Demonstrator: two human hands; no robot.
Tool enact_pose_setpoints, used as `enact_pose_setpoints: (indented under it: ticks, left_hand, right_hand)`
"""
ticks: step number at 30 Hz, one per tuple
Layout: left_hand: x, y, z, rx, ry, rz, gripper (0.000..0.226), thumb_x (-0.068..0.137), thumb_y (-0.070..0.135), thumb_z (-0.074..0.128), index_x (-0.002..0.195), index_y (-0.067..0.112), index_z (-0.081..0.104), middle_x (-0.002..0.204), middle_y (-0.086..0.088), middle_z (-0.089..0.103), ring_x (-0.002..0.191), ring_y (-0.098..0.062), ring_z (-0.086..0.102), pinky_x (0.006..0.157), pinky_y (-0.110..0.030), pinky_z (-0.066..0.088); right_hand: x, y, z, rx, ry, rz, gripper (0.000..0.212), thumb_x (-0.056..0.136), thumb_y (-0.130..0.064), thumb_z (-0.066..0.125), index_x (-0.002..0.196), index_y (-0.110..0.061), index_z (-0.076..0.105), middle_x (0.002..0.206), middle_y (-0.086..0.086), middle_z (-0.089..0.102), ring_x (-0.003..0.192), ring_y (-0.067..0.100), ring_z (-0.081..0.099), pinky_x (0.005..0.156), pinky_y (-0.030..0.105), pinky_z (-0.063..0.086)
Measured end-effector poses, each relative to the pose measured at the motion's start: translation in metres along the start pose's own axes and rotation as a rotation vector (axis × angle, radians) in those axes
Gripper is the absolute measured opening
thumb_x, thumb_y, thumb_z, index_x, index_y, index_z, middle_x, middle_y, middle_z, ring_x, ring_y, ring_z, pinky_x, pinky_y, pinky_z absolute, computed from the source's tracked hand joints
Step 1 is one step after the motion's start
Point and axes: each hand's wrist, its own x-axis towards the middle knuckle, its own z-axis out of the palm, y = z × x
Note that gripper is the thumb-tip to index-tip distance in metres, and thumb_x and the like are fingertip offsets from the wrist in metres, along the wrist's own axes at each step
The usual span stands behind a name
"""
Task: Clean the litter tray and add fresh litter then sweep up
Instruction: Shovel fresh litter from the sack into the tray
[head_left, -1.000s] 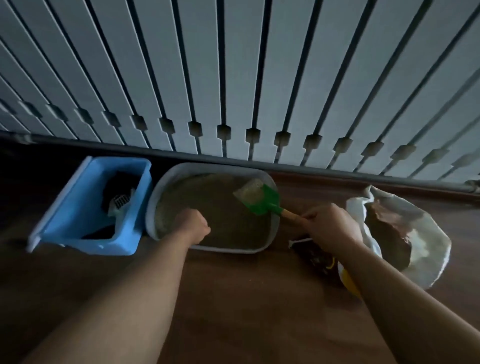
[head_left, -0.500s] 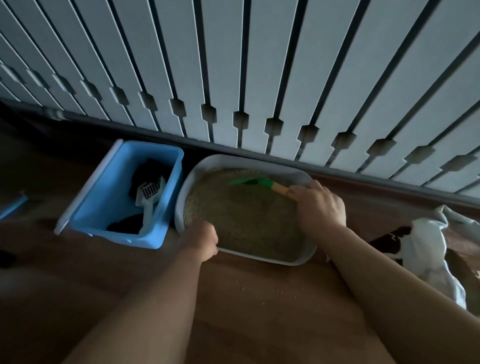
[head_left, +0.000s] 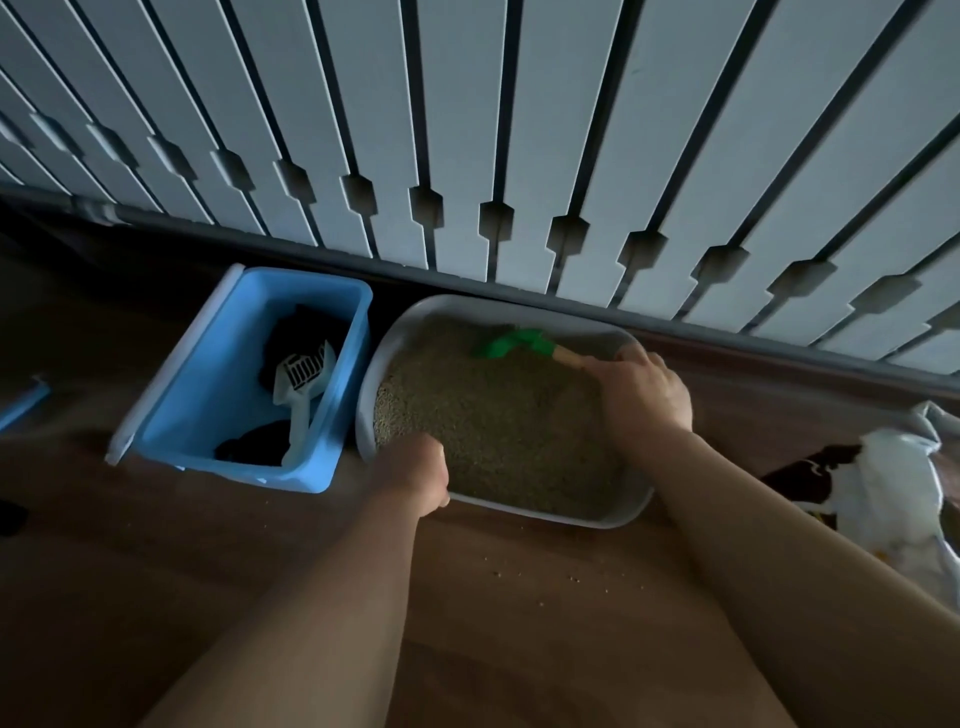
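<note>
A grey oval litter tray sits on the wooden floor against the railing, filled with brownish litter. My left hand grips the tray's near left rim. My right hand holds the wooden handle of a green scoop, whose blade lies low on the litter at the tray's far side. A white slotted scoop stands in the blue bin to the left of the tray.
A white railing with a grey bottom rail runs right behind the tray. A white litter bag lies open at the right edge. Loose litter grains dot the floor in front of the tray. A blue lid edge shows far left.
The green scoop, a second ago raised and loaded over the tray's right side, has tipped out and come down flat onto the litter at the far side. My view has shifted left.
</note>
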Motion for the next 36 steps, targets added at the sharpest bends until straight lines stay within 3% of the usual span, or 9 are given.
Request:
enact_pose_setpoints:
  ticks: [5, 8, 10, 15, 19, 21, 23, 33, 36]
  left_hand:
    - [-0.004, 0.009, 0.007, 0.099, 0.044, 0.008, 0.015, 0.085, 0.014, 0.067, 0.100, 0.012, 0.071, 0.098, -0.004, 0.070, 0.091, -0.019, 0.067, 0.083, -0.033, 0.056]
    - [-0.007, 0.015, 0.009, 0.107, 0.026, 0.035, 0.006, 0.085, 0.009, 0.064, 0.086, 0.005, 0.068, 0.086, -0.009, 0.069, 0.080, -0.021, 0.067, 0.071, -0.031, 0.055]
    - [-0.010, 0.019, 0.009, 0.106, 0.031, 0.039, 0.006, 0.084, 0.007, 0.062, 0.079, 0.006, 0.065, 0.084, -0.010, 0.069, 0.078, -0.023, 0.066, 0.065, -0.031, 0.050]
    - [-0.016, 0.030, 0.009, 0.113, 0.026, 0.037, 0.006, 0.086, 0.007, 0.061, 0.085, 0.005, 0.066, 0.082, -0.009, 0.067, 0.078, -0.023, 0.066, 0.065, -0.031, 0.051]
    - [-0.019, 0.038, 0.015, 0.068, 0.031, 0.055, 0.014, 0.085, 0.005, 0.061, 0.071, 0.007, 0.062, 0.084, -0.012, 0.069, 0.077, -0.023, 0.067, 0.059, -0.029, 0.047]
    - [-0.022, 0.041, 0.015, 0.075, 0.016, 0.067, 0.007, 0.086, 0.005, 0.061, 0.083, 0.004, 0.066, 0.091, -0.013, 0.069, 0.083, -0.024, 0.067, 0.060, -0.028, 0.046]
    - [-0.022, 0.042, 0.015, 0.090, 0.001, 0.079, 0.010, 0.087, 0.007, 0.061, 0.090, 0.002, 0.068, 0.094, -0.014, 0.069, 0.086, -0.026, 0.067, 0.064, -0.029, 0.048]
    - [-0.025, 0.047, 0.014, 0.106, -0.013, 0.104, 0.014, 0.091, 0.010, 0.059, 0.078, 0.009, 0.064, 0.087, -0.009, 0.066, 0.083, -0.022, 0.064, 0.075, -0.032, 0.054]
    - [-0.028, 0.055, 0.015, 0.098, -0.017, 0.111, 0.010, 0.092, 0.009, 0.058, 0.097, 0.005, 0.066, 0.094, -0.009, 0.063, 0.092, -0.025, 0.063, 0.077, -0.031, 0.050]
  right_hand:
    - [-0.028, 0.035, -0.012, -0.068, -0.044, 0.059, 0.050, 0.096, -0.020, 0.050, 0.137, -0.048, 0.044, 0.118, 0.003, 0.048, 0.111, 0.025, 0.050, 0.088, 0.037, 0.046]
    - [-0.049, 0.051, -0.020, -0.080, 0.005, 0.104, 0.041, 0.094, -0.037, 0.055, 0.130, -0.055, 0.048, 0.114, 0.000, 0.051, 0.107, 0.024, 0.053, 0.081, 0.034, 0.045]
    - [-0.062, 0.060, -0.028, -0.106, 0.029, 0.142, 0.034, 0.091, -0.039, 0.059, 0.123, -0.052, 0.056, 0.113, -0.002, 0.054, 0.106, 0.022, 0.054, 0.078, 0.032, 0.043]
    - [-0.087, 0.078, -0.054, -0.171, 0.049, 0.143, 0.024, 0.091, -0.031, 0.059, 0.108, -0.045, 0.067, 0.111, -0.007, 0.059, 0.104, 0.019, 0.056, 0.076, 0.030, 0.040]
    - [-0.088, 0.069, -0.049, -0.099, 0.059, 0.105, 0.025, 0.091, -0.041, 0.058, 0.114, -0.046, 0.065, 0.103, -0.006, 0.057, 0.100, 0.019, 0.056, 0.071, 0.029, 0.037]
    - [-0.085, 0.062, -0.039, -0.050, 0.031, 0.075, 0.029, 0.093, -0.049, 0.052, 0.119, -0.045, 0.063, 0.103, -0.004, 0.056, 0.100, 0.020, 0.055, 0.073, 0.030, 0.041]
    - [-0.084, 0.058, -0.031, -0.049, -0.016, 0.035, 0.029, 0.094, -0.041, 0.053, 0.121, -0.042, 0.063, 0.107, -0.003, 0.055, 0.103, 0.020, 0.054, 0.079, 0.030, 0.043]
    - [-0.112, 0.092, -0.052, -0.090, 0.013, 0.058, 0.026, 0.088, -0.028, 0.063, 0.106, -0.046, 0.067, 0.110, -0.012, 0.060, 0.106, 0.015, 0.054, 0.077, 0.026, 0.035]
    - [-0.118, 0.100, -0.054, -0.042, 0.049, 0.112, 0.031, 0.088, -0.024, 0.061, 0.110, -0.045, 0.066, 0.111, -0.010, 0.061, 0.099, 0.016, 0.055, 0.074, 0.026, 0.035]
